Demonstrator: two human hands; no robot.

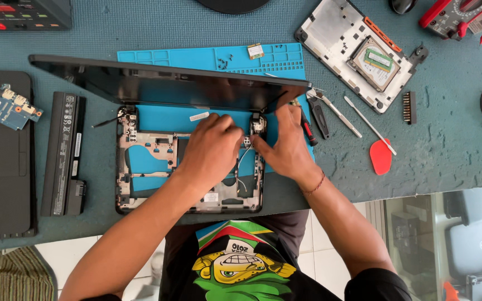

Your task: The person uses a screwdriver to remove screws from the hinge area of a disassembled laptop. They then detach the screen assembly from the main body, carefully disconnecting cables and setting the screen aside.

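Teal felt covers the table (447, 145), and a blue mat (263, 56) lies on it near the far edge, mid-table. On the mat sits a stripped laptop base (146, 167), its plastic frame open so the mat shows through, with the dark lid (168, 83) still hinged and tilted up over its far side.

Both hands work at the base's right hinge (259, 125). The left hand (210, 147) rests curled, knuckles up, fingers narrow and pressed down just left of the hinge; whether it pinches anything I cannot tell. The right hand (287, 145) lies on the base's right edge, fingers partly spread, thumb reaching in to the hinge, touching it. A red-handled screwdriver (308, 131) lies just beside that hand, not clearly gripped.

Right of the mat lie tweezers (336, 114), a thin pry tool (370, 125) and a red pick (381, 156). At the far right corner sits a bottom cover (330, 28) with a hard drive (375, 64) on it, and a bit strip (410, 107) near it. Left of the base lies a black battery (62, 153), and a circuit board (4, 103) rests by the left edge.
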